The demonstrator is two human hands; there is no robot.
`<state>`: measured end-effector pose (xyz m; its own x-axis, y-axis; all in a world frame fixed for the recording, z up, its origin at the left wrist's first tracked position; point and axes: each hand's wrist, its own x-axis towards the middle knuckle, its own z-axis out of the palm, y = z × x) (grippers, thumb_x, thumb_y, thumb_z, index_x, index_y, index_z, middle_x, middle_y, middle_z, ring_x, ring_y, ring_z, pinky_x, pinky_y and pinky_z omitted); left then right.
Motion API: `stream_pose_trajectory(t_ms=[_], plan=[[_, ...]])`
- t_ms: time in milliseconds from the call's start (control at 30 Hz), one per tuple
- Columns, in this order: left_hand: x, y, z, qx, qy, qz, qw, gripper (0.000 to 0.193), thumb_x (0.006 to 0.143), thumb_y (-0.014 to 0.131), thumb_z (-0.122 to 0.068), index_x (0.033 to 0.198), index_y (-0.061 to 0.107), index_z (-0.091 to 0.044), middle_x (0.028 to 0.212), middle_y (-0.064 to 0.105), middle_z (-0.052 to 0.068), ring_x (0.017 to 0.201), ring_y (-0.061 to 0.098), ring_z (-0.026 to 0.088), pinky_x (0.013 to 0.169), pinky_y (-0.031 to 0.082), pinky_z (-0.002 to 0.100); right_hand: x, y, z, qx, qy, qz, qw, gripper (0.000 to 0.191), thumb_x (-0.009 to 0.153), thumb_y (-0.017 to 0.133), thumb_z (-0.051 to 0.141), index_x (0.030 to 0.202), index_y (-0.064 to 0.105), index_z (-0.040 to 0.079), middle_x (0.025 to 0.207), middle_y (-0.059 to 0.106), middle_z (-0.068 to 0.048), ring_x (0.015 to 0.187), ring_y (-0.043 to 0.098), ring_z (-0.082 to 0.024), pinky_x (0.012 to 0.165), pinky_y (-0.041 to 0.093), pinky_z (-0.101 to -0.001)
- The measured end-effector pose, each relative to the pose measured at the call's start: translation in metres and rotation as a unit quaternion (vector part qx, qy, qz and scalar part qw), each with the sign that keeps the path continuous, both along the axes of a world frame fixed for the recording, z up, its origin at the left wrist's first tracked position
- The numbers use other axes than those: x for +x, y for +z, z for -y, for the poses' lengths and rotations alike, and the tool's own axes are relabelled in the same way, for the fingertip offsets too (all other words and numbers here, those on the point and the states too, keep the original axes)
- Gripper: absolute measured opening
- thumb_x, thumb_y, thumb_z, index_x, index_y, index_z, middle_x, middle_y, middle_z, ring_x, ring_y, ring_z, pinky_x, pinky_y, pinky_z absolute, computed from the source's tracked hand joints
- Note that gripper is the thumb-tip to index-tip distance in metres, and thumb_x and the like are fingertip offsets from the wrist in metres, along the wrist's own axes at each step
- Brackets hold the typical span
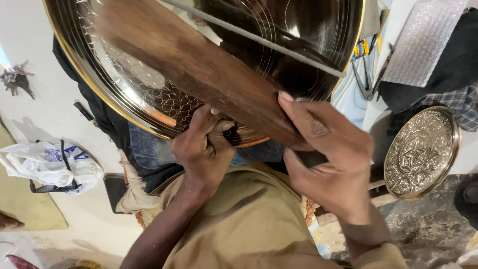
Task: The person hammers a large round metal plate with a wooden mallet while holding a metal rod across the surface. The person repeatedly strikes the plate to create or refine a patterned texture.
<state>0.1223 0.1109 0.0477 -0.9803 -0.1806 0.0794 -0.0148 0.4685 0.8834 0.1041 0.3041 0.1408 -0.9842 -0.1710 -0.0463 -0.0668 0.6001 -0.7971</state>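
Both hands (269,149) grip a glossy, round engraved brass tray (164,104).

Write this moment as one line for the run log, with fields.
left hand: grips lower rim of large brass plate | right hand: holds wooden block against plate | nearby: small embossed plate

A plate (149,89) is sitting at the centre top, with a plank (199,69) lying across it. The left hand (201,149) is gripping its rim at 6 o'clock; the right hand (323,159) is pressing the plank at 4 o'clock. A tray (422,152) is lying at 3 o'clock, a bag (45,164) at 9 o'clock, and pliers (371,74) at 2 o'clock.
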Motion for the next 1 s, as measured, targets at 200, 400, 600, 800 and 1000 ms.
stream_pose_trajectory(t_ms=[200,400,600,800,1000], plan=[[0.004,-0.002,0.001,-0.023,-0.002,-0.007,1.0,0.024,0.089,0.067,0.012,0.11,0.068,0.001,0.095,0.073,0.013,0.082,0.076,0.022,0.073,0.058,0.032,-0.058,0.049,0.011,0.116,0.134,-0.012,0.984,0.073,0.068,0.073,-0.002,0.139,0.063,0.014,0.105,0.071,-0.013,0.072,0.064,-0.018,0.061,0.053,-0.0283],[0.002,0.0,0.002,0.026,-0.037,0.018,0.999,0.026,0.089,0.056,0.009,0.109,0.067,-0.004,0.091,0.073,0.01,0.08,0.076,0.021,0.075,0.06,0.031,-0.072,0.054,0.019,0.128,0.156,-0.028,0.979,0.072,0.07,0.069,-0.001,0.14,0.062,0.017,0.102,0.071,-0.009,0.062,0.06,-0.015,0.051,0.05,-0.0313],[-0.014,0.011,0.016,0.04,-0.148,0.08,0.985,0.04,0.078,0.054,0.004,0.114,0.065,-0.008,0.084,0.07,0.011,0.07,0.07,0.025,0.067,0.056,0.036,-0.054,0.026,-0.011,0.108,0.149,-0.027,0.983,0.065,0.08,0.067,-0.002,0.143,0.061,0.015,0.106,0.072,-0.008,0.068,0.066,-0.011,0.052,0.05,-0.0266],[-0.033,0.014,0.03,0.006,-0.287,0.053,0.956,0.051,0.071,0.061,-0.002,0.122,0.063,-0.008,0.079,0.066,0.014,0.066,0.065,0.032,0.061,0.05,0.044,-0.015,-0.008,-0.034,0.052,0.027,-0.025,0.998,0.069,0.077,0.07,-0.007,0.143,0.064,0.014,0.086,0.063,-0.005,0.061,0.055,-0.015,0.053,0.045,-0.0275],[-0.057,0.006,0.037,-0.064,-0.41,0.031,0.909,0.049,0.073,0.064,-0.005,0.12,0.06,-0.016,0.07,0.062,0.01,0.061,0.061,0.028,0.059,0.05,0.044,0.019,-0.019,-0.045,0.043,0.06,-0.012,0.997,0.07,0.075,0.069,-0.007,0.142,0.058,0.008,0.104,0.07,-0.013,0.073,0.065,-0.012,0.062,0.051,-0.0232]])
